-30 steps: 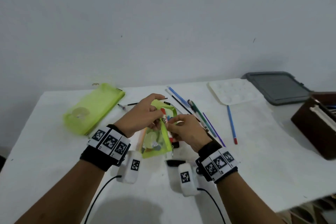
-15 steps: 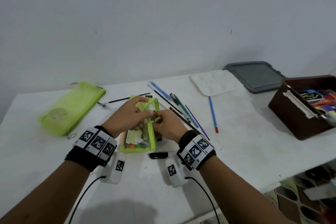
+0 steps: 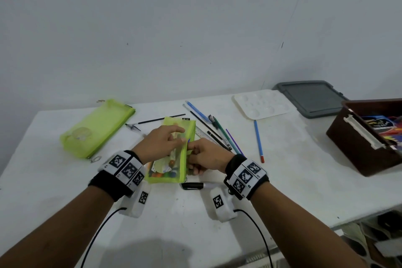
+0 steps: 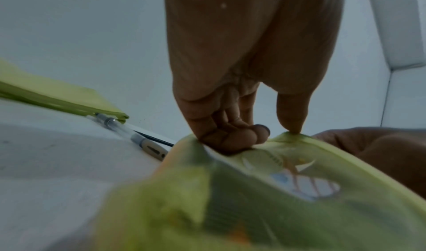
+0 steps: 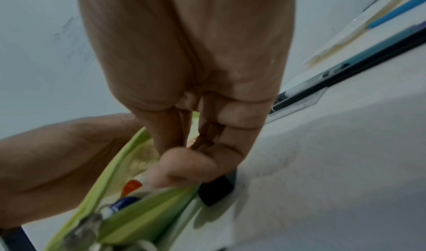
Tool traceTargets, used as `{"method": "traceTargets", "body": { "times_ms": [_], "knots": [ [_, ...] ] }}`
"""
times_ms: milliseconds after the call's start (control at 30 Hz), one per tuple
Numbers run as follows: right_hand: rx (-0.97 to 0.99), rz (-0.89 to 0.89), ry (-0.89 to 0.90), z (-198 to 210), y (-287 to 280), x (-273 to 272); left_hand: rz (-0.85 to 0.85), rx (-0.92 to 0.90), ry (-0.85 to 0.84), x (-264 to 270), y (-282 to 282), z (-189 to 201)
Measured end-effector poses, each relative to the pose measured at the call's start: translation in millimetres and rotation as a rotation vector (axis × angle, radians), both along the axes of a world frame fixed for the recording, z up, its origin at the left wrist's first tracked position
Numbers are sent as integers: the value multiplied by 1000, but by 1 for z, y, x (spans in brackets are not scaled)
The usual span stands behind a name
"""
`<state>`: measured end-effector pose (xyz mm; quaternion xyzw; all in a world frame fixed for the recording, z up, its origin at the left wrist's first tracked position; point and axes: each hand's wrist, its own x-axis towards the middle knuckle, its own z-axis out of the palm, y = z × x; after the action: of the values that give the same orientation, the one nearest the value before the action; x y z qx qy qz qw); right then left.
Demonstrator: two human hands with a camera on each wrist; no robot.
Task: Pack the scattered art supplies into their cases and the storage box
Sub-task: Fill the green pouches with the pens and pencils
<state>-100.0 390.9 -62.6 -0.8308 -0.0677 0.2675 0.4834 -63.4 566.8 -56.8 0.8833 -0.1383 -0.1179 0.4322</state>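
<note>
A green mesh pouch (image 3: pixel 187 126) with colourful supplies inside lies at the table's middle. My left hand (image 3: pixel 173 139) rests over its top side; in the left wrist view its curled fingers (image 4: pixel 232 138) and thumb hold the pouch's rim (image 4: pixel 345 156). My right hand (image 3: pixel 192 152) pinches the pouch's right zip edge (image 5: pixel 147 216) between thumb and fingers (image 5: pixel 184 165). A second green pouch (image 3: pixel 95 128) lies shut at the left. Loose pens and brushes (image 3: pixel 214 130), a blue pencil (image 3: pixel 258 139) and a black marker (image 3: pixel 194 185) lie around.
A white paint palette (image 3: pixel 261 104) and a grey lid (image 3: pixel 311 98) sit at the back right. The brown storage box (image 3: pixel 352 146) with coloured items stands at the right edge. The table's front edge drops off near my right forearm.
The pouch, held up and tilted a second ago, now lies lower and flatter on the table, with my left hand spread over it. Both hands keep hold of it.
</note>
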Motion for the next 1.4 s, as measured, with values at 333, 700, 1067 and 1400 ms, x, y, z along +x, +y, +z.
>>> {"method": "traceTargets", "body": {
  "times_ms": [333,700,1067,1400],
  "knots": [
    [47,-55,-21,6,-9,-9,-21,286,-152,-10,-12,8],
    [24,-116,-114,12,-25,-4,-27,321,-199,-4,-1,7],
    [-374,247,-342,1,-12,-39,-110,251,-215,-47,15,0],
    [-506,340,-400,2,-6,-42,-224,353,-165,-64,10,4]
  ]
}}
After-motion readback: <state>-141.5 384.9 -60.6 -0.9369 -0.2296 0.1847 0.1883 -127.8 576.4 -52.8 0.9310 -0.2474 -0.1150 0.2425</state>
